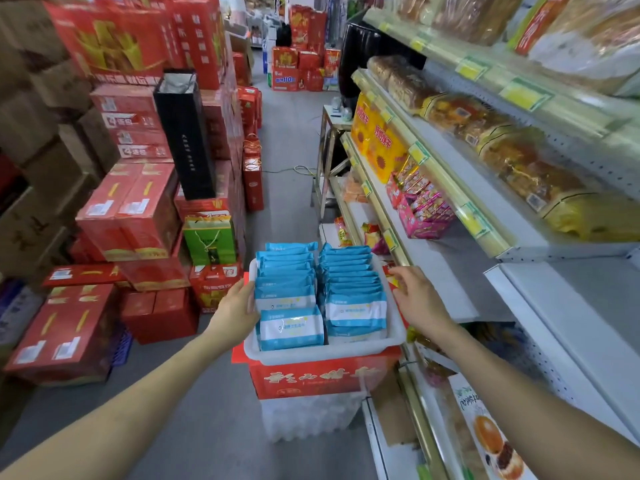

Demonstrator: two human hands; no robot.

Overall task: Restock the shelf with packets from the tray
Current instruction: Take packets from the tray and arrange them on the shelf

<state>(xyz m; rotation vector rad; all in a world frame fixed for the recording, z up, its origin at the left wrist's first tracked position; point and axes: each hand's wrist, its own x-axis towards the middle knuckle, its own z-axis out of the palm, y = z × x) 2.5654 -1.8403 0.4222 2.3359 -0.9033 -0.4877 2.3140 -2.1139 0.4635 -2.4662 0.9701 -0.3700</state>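
A white plastic tray (pixel 322 353) sits on a red carton (pixel 322 377) in the aisle, filled with two rows of several blue-and-white packets (pixel 291 327). My left hand (pixel 237 306) rests with straight fingers against the tray's left rim. Over the tray's right rim hovers my right hand (pixel 419 299), its fingers loosely spread and holding nothing. To the right runs the white shelf (pixel 446 275), with a bare stretch level with the tray.
Red cartons (pixel 138 209) and brown boxes stack high on the left. A clear plastic crate (pixel 308 417) stands under the red carton. Upper shelves on the right hold bread and pink snack packs (pixel 424 211). The grey aisle floor (pixel 287 140) runs ahead.
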